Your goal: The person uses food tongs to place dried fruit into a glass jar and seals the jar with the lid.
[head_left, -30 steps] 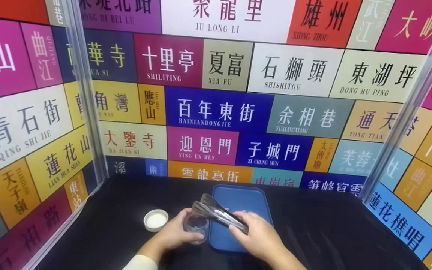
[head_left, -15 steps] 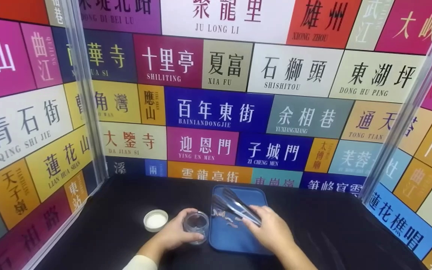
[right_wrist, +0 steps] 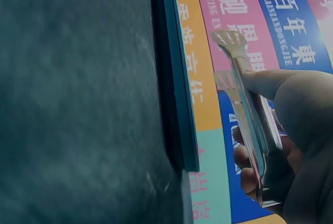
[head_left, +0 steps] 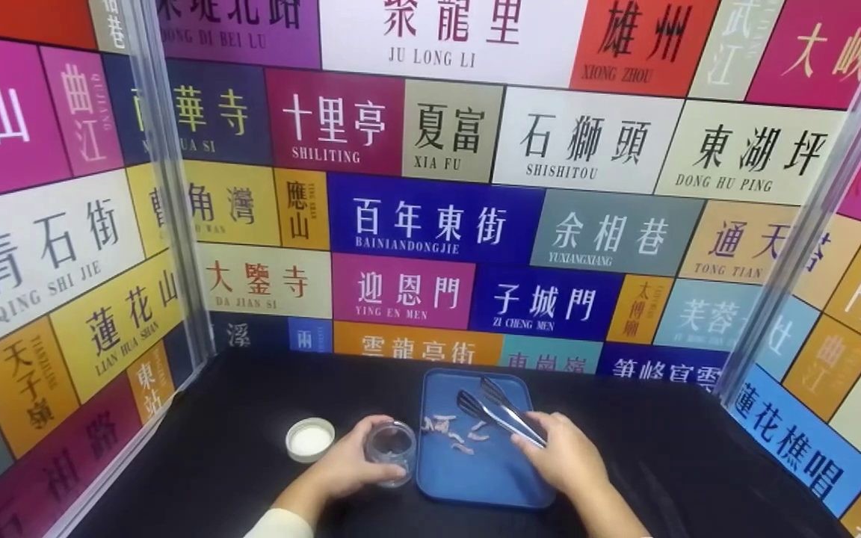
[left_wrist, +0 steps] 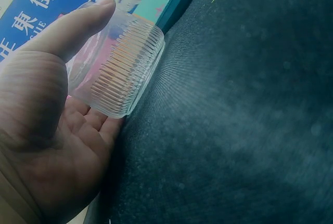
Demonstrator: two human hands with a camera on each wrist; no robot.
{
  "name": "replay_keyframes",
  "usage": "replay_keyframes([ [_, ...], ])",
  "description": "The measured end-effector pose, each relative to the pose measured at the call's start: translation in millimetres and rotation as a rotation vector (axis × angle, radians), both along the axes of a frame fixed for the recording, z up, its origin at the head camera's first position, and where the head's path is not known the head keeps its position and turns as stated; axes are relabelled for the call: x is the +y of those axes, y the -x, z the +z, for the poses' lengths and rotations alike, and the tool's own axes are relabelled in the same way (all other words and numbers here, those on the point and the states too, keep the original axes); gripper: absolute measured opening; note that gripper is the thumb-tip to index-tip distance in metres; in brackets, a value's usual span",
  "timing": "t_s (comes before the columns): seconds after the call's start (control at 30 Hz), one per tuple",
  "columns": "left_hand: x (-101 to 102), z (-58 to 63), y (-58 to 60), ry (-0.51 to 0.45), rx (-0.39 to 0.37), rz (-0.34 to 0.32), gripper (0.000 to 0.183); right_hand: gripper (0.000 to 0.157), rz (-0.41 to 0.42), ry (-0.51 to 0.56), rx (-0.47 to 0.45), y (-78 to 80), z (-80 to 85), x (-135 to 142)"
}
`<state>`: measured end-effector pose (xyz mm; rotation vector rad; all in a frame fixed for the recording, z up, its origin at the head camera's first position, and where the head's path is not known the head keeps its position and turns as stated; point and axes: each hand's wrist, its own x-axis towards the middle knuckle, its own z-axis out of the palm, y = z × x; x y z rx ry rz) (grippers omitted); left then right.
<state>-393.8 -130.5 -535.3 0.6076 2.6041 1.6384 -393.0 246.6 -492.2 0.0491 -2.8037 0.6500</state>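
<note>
My left hand [head_left: 352, 465] holds a clear jar [head_left: 392, 453] by its side, just left of the blue tray [head_left: 486, 478]. In the left wrist view the thumb and fingers go round the jar's ribbed wall [left_wrist: 127, 68]. My right hand [head_left: 566, 454] grips metal tongs [head_left: 509, 418] over the tray's right half. Their two tips stand apart, with nothing seen between them. The right wrist view also shows the tongs [right_wrist: 255, 125], thumb on one arm and fingers on the other. Several small pale curled pieces [head_left: 454, 432] lie on the tray's left and middle.
A round white lid [head_left: 310, 439] lies on the black tablecloth [head_left: 251, 396], left of the jar. Behind the table stands a wall of coloured name panels [head_left: 430, 217], with clear upright edges [head_left: 184, 194] at the left and right corners.
The tongs have swung from over the jar's mouth to the right, over the tray, and their tips have spread. The pale pieces have come into sight. The left hand and jar stay put.
</note>
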Motion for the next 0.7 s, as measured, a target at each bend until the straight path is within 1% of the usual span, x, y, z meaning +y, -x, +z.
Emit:
replay_keyframes([
  [0.2, -0.7, 0.1, -0.1, 0.003, -0.006, 0.002, 0.088, 0.061, -0.007, 0.016, -0.111, 5.3, -3.1, 16.2],
  [0.3, -0.7, 0.0, 0.2, 0.001, -0.012, 0.004, 0.089, 0.061, -0.003, 0.015, -0.146, 7.2, -4.2, 21.1],
  [0.47, -0.6, 0.4, 0.2, -0.012, -0.015, -0.005, 0.089, 0.059, 0.012, 0.017, -0.16, 9.0, -6.5, 24.9],
  [0.7, -0.9, 0.0, -0.1, 0.001, -0.021, 0.002, 0.089, 0.055, 0.022, 0.033, -0.158, 10.7, -11.4, 26.3],
])
